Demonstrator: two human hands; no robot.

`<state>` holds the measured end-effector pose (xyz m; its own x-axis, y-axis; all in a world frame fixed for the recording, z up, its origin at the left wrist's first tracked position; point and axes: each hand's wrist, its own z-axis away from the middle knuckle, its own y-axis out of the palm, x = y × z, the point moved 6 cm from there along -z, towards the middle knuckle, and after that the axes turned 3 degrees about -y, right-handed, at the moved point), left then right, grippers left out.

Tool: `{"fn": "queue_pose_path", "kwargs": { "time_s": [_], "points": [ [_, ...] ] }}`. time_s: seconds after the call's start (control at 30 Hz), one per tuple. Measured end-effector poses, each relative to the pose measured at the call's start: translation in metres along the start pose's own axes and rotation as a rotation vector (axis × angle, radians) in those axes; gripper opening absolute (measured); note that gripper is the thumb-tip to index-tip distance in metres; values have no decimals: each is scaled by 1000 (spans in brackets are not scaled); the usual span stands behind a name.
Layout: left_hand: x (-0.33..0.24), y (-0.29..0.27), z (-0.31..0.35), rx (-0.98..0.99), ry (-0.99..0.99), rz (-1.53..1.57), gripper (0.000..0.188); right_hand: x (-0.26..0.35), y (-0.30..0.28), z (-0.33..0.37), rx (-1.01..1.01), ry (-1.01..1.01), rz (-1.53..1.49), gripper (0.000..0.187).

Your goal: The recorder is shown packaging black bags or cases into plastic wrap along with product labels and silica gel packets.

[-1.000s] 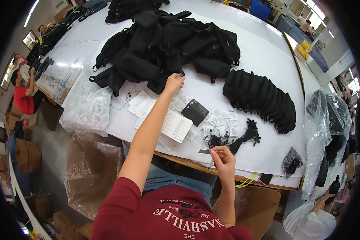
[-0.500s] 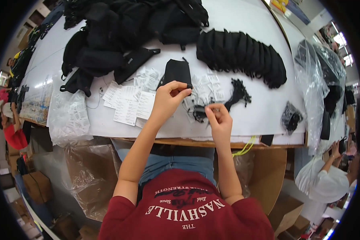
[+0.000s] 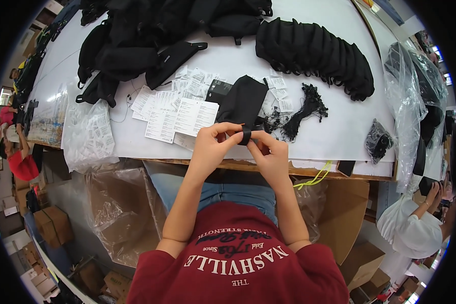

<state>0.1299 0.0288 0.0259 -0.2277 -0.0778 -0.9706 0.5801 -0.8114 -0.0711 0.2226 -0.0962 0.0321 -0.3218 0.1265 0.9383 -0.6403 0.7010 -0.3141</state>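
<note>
While both hands meet over the near edge of the tabletop (image 3: 339, 121), the lines below tell what shows.

Pouch: a small black fabric pouch (image 3: 243, 101), soft and matte, roughly rectangular, lying partly on the tabletop and reaching toward the person; its near end narrows to a black strap or tab held between the two hands.
Left hand: the left hand (image 3: 210, 147) has its grip closed, thumb and fingers pinching the near end of the pouch from the left.
Right hand: the right hand (image 3: 271, 152) has its grip closed too, fingertips pinching the same tab from the right, touching the left hand.
Paper tags: white printed paper tags (image 3: 180, 114) lie spread just left of the pouch, some under its edge.
Cords: a bundle of black cords (image 3: 301, 109) lies just right of the pouch.
Bags: a heap of black bags (image 3: 152, 35) fills the far left of the tabletop; a row of stacked black pouches (image 3: 314, 53) lies at far right.
Plastic sleeves: a pile of clear plastic sleeves (image 3: 88, 134) hangs over the near left edge.
Another person: someone in a white top (image 3: 415, 228) is at lower right, well apart.
</note>
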Motion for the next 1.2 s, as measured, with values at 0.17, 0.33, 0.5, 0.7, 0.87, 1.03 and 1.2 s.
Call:
{"fn": "queue_pose_path", "kwargs": {
  "time_s": [0.17, 0.33, 0.5, 0.7, 0.87, 1.03, 1.2],
  "points": [
    [-11, -2, 7, -56, 110, -155, 15, 1, 3, 2, -21, -66, 34, 11],
    [-17, -4, 11, -175, 227, -109, 6, -9, 4, 3, 48, 119, -259, 14],
    [-21, -14, 13, -146, 170, 370, 6, -5, -8, 1, 107, 220, -692, 9],
    [-20, -1, 16, -1, 53, 354, 6, 4, -10, -2, 63, 141, -735, 9],
    [-19, 4, 19, 38, 49, 265, 6, 6, -5, -2, 99, 167, -711, 10],
    [-25, 6, 22, 28, 67, 95, 6, 4, -3, -4, 57, 163, -739, 8],
    [-26, 8, 23, 16, 90, 18, 5, -5, -1, -2, 73, 203, -762, 12]
  ]
}}
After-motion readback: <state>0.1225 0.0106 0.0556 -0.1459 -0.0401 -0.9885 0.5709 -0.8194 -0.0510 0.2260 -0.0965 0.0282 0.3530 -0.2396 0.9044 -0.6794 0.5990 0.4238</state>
